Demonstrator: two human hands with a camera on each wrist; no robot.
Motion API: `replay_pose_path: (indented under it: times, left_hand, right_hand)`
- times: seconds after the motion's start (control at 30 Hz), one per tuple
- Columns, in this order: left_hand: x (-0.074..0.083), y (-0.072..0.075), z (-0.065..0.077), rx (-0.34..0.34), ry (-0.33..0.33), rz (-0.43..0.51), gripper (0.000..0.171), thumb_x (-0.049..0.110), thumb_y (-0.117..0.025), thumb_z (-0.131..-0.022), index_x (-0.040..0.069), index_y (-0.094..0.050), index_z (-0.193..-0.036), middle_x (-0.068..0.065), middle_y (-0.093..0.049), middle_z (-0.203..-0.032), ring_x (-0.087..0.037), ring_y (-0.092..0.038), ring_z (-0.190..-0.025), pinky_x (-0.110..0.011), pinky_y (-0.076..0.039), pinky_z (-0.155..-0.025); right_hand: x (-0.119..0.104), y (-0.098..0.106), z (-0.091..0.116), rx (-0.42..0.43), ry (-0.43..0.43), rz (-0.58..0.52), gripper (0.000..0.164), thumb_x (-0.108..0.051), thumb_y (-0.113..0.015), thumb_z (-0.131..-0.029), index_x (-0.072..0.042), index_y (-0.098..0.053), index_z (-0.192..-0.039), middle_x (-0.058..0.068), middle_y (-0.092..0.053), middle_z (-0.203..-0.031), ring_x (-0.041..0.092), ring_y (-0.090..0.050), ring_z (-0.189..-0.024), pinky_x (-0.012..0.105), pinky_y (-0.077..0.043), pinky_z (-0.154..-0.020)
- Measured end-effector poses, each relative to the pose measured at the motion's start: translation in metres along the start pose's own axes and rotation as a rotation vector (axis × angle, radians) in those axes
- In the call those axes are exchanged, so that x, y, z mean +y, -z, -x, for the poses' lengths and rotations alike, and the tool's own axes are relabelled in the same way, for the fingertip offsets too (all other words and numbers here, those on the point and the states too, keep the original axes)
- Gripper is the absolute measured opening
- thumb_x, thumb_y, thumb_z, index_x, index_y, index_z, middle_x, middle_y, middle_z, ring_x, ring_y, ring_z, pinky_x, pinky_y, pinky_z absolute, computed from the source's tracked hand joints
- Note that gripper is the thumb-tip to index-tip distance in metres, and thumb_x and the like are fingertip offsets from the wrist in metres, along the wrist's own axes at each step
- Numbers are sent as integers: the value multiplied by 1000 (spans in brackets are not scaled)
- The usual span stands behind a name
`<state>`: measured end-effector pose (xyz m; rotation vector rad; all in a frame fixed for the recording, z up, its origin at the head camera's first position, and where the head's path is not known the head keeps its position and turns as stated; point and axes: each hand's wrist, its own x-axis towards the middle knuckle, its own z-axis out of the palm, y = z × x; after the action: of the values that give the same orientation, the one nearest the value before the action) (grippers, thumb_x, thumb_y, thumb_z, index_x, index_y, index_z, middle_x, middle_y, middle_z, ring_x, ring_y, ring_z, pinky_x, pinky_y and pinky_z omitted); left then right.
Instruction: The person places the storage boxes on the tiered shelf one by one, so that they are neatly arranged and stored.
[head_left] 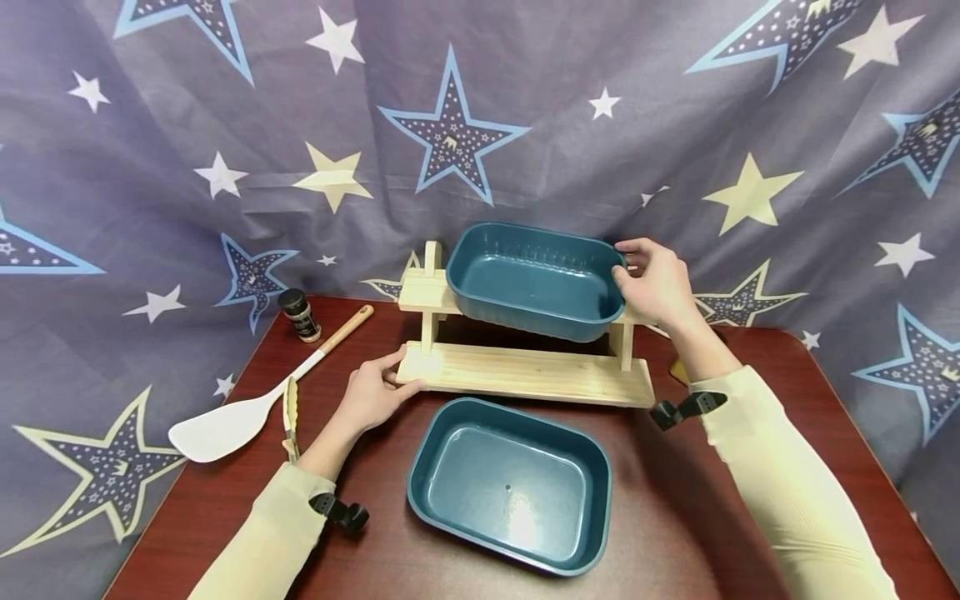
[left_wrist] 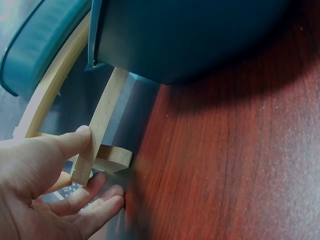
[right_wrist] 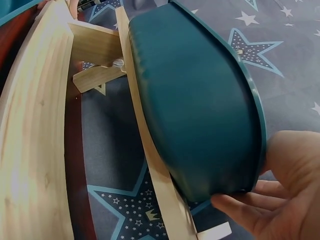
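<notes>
A two-tier wooden rack [head_left: 525,372] stands at the back of the table. My left hand [head_left: 375,395] pinches the left end of its lower board [left_wrist: 102,115] between thumb and fingers. On the upper board rests a teal plastic bin [head_left: 536,279], tilted slightly toward me. Its right end is held by my right hand [head_left: 654,281], with the thumb at the rim and fingers around the end wall; the right wrist view shows fingertips under the bin's corner. A second teal bin [head_left: 510,483] sits on the table in front of the rack.
Left of the rack lie a white spatula [head_left: 225,429] with a wooden handle and a slim yellowish utensil [head_left: 291,408], partly hidden by my left arm. A black-capped spice jar [head_left: 300,315] stands at the back left. A yellow item [head_left: 678,371] shows behind my right forearm. A star-patterned curtain [head_left: 570,167] hangs behind.
</notes>
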<state>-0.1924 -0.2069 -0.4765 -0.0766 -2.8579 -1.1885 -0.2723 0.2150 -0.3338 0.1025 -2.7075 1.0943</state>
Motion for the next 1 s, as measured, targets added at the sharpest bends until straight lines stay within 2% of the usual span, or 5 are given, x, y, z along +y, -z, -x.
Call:
replay_pose_path:
  times: [0.23, 0.47, 0.77, 1.0]
  left_hand:
    - [-1, 2, -1, 7, -3, -9, 77, 35, -87, -90, 9, -55, -155, -12, -80, -91, -14, -75, -75, -36, -58, -78]
    - [0, -1, 1, -11, 15, 2, 78, 35, -86, -91, 9, -54, -156, -10, -77, -88, -8, -68, -70, -30, -54, -74]
    - [-1, -3, 2, -9, 14, 19, 77, 34, -86, -91, 9, -54, -156, -11, -78, -91, -9, -71, -73, -30, -55, -74]
    - [0, -2, 3, 5, 14, 36, 76, 30, -87, -91, 8, -54, -156, -12, -79, -92, -13, -75, -77, -31, -58, -76]
  right_hand:
    - [-2, -4, -7, -4, -6, -52, 40, -17, -63, -104, -7, -64, -143, 22, -71, -136, 41, -68, -125, 55, -53, -106]
    - [2, -2, 2, -28, -30, -52, 45, -22, -64, -104, -8, -60, -147, 22, -69, -141, 42, -67, -128, 57, -51, -110]
    - [4, -3, 14, -40, -17, -70, 50, -17, -64, -103, -6, -56, -151, 25, -67, -142, 43, -68, -128, 58, -54, -104]
    - [5, -6, 12, -17, 3, -77, 48, -17, -62, -104, -6, -56, -151, 25, -67, -142, 43, -69, -126, 57, -56, -101]
